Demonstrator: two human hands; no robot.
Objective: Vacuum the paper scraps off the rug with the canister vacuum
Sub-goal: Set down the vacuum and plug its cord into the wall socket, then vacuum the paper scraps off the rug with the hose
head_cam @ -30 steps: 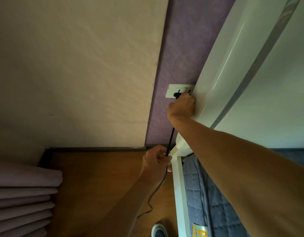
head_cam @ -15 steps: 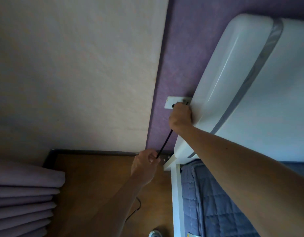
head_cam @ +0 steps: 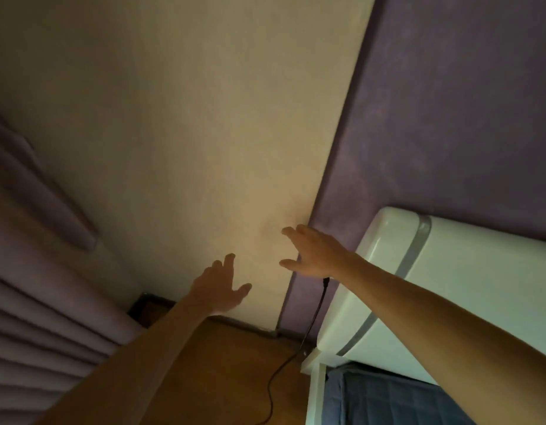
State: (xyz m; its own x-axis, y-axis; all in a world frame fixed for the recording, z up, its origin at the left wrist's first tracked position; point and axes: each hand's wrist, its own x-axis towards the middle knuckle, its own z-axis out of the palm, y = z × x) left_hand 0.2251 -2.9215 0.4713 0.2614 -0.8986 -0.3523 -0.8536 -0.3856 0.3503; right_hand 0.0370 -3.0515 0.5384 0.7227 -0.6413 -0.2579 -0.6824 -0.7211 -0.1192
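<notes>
The black power cord [head_cam: 315, 314] hangs down the purple wall beside the white headboard [head_cam: 449, 286] and trails in a curve over the wooden floor. Its plug end sits just below my right wrist; the socket is hidden behind my arm. My right hand [head_cam: 311, 251] is open with fingers spread, in front of the wall and above the plug. My left hand [head_cam: 218, 286] is open too, lower and to the left, holding nothing. The vacuum, the rug and the paper scraps are out of view.
A cream wall [head_cam: 189, 133] meets a purple wall [head_cam: 449, 118] at a corner ahead. Mauve curtain folds [head_cam: 35, 317] hang at the left. A bed with a blue quilt [head_cam: 388, 397] lies at the lower right. Brown wooden floor [head_cam: 219, 363] shows between the curtain and the bed.
Both hands have let go of the cord and opened. My right hand left the plug at the socket and both hands moved up and left. The view tilted upward.
</notes>
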